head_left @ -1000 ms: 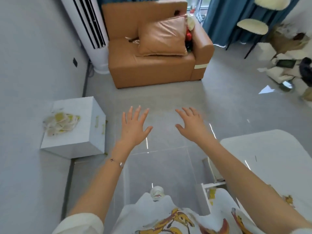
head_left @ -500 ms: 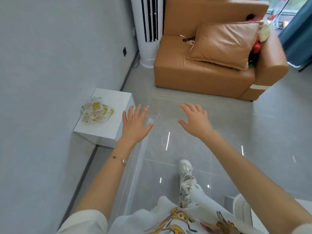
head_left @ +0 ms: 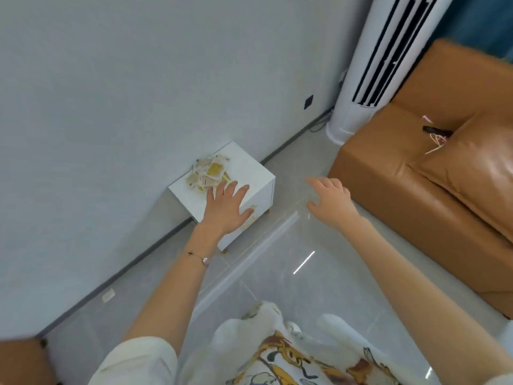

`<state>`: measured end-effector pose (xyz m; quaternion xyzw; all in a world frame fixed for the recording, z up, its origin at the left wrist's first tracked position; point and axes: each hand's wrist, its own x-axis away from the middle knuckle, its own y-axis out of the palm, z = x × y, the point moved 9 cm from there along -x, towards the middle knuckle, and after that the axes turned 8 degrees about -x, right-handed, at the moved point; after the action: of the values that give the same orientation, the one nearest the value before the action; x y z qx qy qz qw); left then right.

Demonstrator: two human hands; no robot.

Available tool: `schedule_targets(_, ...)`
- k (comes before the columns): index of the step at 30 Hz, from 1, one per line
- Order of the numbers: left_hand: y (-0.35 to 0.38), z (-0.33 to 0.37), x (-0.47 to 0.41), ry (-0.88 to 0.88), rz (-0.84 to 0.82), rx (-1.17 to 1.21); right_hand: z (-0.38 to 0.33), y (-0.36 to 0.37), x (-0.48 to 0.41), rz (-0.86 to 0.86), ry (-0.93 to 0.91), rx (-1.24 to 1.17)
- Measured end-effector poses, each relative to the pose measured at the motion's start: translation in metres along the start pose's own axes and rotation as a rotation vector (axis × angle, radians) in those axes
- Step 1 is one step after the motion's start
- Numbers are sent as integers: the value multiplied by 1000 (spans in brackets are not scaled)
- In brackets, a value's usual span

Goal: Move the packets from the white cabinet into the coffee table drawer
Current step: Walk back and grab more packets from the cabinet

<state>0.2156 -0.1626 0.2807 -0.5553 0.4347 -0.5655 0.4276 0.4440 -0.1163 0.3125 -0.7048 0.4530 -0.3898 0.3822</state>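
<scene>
Packets: one loose heap of packets point(head_left: 209, 172) on the white cabinet point(head_left: 249, 168), at the wall-side corner of its top; too blurred to count one by one.
Cabinet edges: back against the wall, front facing the floor point(head_left: 294, 162).
Left hand point(head_left: 226, 208): over the cabinet's front edge, just beside the heap, fingers straight and spread, holding nothing.
Right hand point(head_left: 330, 201): out over the floor, fingers relaxed, holding nothing.
Room: a strip of floor lies between cabinet and sofa point(head_left: 416, 176).
</scene>
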Motion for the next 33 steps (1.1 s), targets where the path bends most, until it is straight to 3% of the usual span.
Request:
schedule_targets(6,-4,-63,-18,-190,48,107,-56,37,-81,-190,-208,15)
schedule_targets(9,-9,-99,-42,-257,92,135,-72,43,-128,-199,-270,19)
schedule_targets(22,6,-209,-189,-408,67,317,-87,39,-334,-220,-257,9)
schedule_targets(29,141,-281,-237,-613,-42,495,-90,184,-454,-397,-147,-103)
schedule_targets(33,229,-308,-263,-783,-5,606,-101,293,-512,-447,-143,-131)
